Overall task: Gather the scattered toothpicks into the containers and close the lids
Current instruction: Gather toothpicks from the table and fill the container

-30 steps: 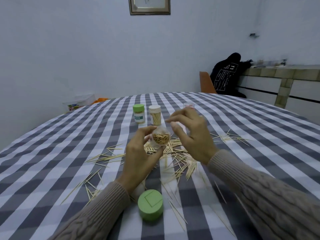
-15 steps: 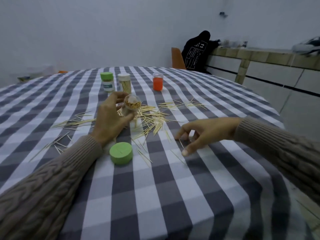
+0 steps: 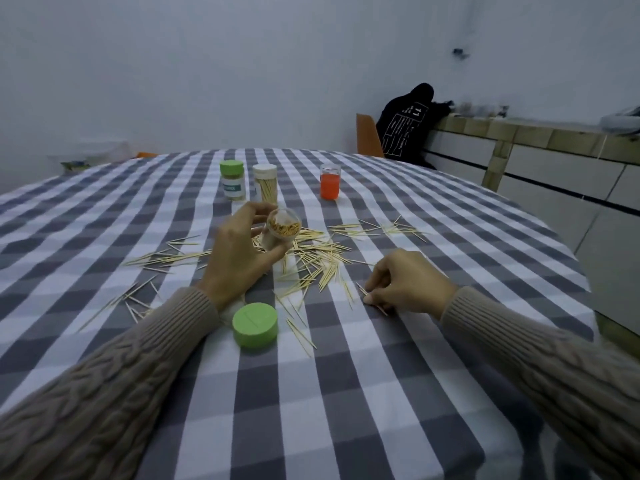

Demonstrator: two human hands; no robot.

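Not much readable text here: the green-capped jar (image 3: 232,181) has a white and teal label but the lettering is too blurry to read, and the black hoodie (image 3: 406,126) draped over the orange chair (image 3: 368,136) shows an "11" plus some white line graphics.

The open clear container (image 3: 280,229) sits above the main toothpick pile (image 3: 311,254), tipped so its mouth points toward the camera and slightly up, and the toothpick ends inside are visible. Its long axis leans away toward the far jars. The left hand (image 3: 239,252) grips it, with the thumb and fingers curled around the sides.

The loose green lid (image 3: 255,324) lies flat on the checked tablecloth (image 3: 346,393), on the near side of the pile, just beside the left wrist.

The right hand (image 3: 403,282) is down on the cloth to the right of the pile, fingers curled in and tips pinched together on a toothpick (image 3: 372,298) that runs diagonally under them.

Beyond the pile stand 3 upright containers: the green-capped one, a white-capped jar (image 3: 265,183) full of toothpicks touching or nearly touching it, and an orange one (image 3: 329,182) well off to the right. Thinner scatters of toothpicks lie left (image 3: 166,258) and far right (image 3: 381,230) of the pile.
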